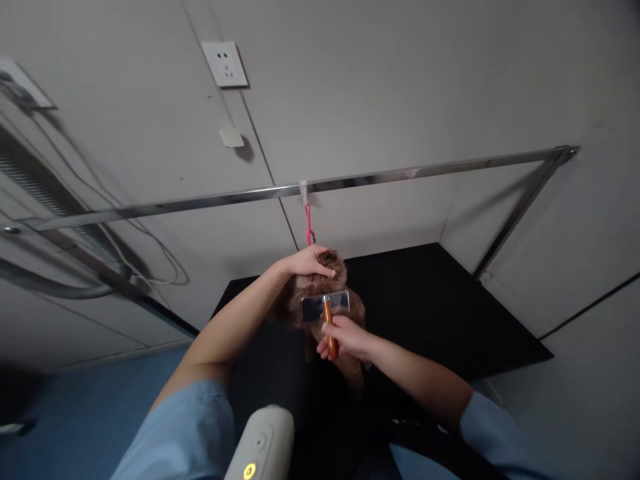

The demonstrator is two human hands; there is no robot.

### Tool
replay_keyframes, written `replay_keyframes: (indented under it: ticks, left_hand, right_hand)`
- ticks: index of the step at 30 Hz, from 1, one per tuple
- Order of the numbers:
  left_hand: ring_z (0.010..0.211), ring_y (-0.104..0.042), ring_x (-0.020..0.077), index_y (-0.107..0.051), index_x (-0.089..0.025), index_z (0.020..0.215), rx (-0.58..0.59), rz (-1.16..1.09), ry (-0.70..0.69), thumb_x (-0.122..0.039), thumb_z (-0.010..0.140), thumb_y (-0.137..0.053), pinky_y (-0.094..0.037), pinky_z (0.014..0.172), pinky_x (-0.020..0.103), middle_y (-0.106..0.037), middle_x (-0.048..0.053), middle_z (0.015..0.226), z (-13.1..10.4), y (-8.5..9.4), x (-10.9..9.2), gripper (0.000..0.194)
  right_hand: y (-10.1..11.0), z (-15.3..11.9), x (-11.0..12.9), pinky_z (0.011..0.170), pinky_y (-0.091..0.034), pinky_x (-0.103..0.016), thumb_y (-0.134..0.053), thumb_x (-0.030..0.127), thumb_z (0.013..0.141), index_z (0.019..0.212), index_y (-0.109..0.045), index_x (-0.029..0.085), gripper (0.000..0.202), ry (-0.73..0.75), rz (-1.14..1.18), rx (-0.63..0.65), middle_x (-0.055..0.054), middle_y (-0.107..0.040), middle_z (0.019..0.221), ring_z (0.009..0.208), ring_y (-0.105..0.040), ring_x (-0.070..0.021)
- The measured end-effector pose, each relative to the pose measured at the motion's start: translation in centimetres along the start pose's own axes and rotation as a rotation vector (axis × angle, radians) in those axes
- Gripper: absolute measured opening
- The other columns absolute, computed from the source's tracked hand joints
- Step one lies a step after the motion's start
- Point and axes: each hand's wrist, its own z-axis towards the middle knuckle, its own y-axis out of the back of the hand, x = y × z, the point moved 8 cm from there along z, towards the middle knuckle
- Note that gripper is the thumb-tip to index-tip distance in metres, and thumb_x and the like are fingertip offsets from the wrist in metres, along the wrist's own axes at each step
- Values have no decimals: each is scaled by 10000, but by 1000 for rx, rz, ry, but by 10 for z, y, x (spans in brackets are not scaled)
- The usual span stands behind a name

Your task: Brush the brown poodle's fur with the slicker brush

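A brown curly-haired dog (357, 310) is on the black table (410, 293). My left hand (310, 261) reaches over from the left and is closed on the dog's head, thumb across its near side. In my right hand (347, 337) is a slicker brush (327, 327) with an orange wooden handle, its fingers closed round the grip. The brush's wide flat head lies against the fur just below the dog's head; its bristles face away from me and are hidden. A pink cord (309, 223) runs from the bar above down behind my left hand.
A metal bar (380, 178) crosses above the table, with a slanting post at right. A ridged hose (30, 177) and cables hang at left. A cream-coloured device (265, 440) with a yellow light is close in front of me. A wall socket (225, 65) is above.
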Motion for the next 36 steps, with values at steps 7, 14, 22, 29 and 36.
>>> replay_keyframes:
  ticks: [7,14,22,29,36]
  left_hand:
    - [651,-572,109,-649,-92,855,-18,59,-46,-376,656,-745,-458,639,219,-653,32,743,4,7,0,360]
    - [626,-543,101,-647,-92,838,14,84,-49,-384,657,-737,-438,617,210,-619,10,696,6,6,3,355]
    - [624,-548,103,-639,-89,809,16,5,-30,-362,639,-749,-445,609,212,-622,13,692,8,7,3,340]
    - [652,-569,102,-646,-93,834,12,-38,-46,-327,645,-751,-463,651,217,-650,26,731,11,7,2,318]
    - [586,-531,81,-635,-96,798,11,-25,-93,-325,643,-751,-437,575,188,-609,-4,658,6,11,-3,300]
  right_hand:
    - [9,6,16,514,-451,-197,-524,341,903,855,-429,175,197,99,6,21,-13,-669,645,522,-624,-112]
    - [4,1,1,487,-452,-219,-449,377,928,862,-430,171,217,-109,57,171,-12,-646,595,486,-617,-129]
    - [-6,5,-8,489,-445,-214,-531,427,882,870,-435,167,277,-177,22,220,-16,-654,605,486,-618,-131]
    - [12,12,14,494,-413,-175,-556,411,876,859,-431,177,265,60,23,5,-23,-684,685,563,-649,-118]
    - [14,15,15,502,-433,-191,-552,397,877,854,-443,174,249,85,47,33,-6,-666,648,531,-626,-111]
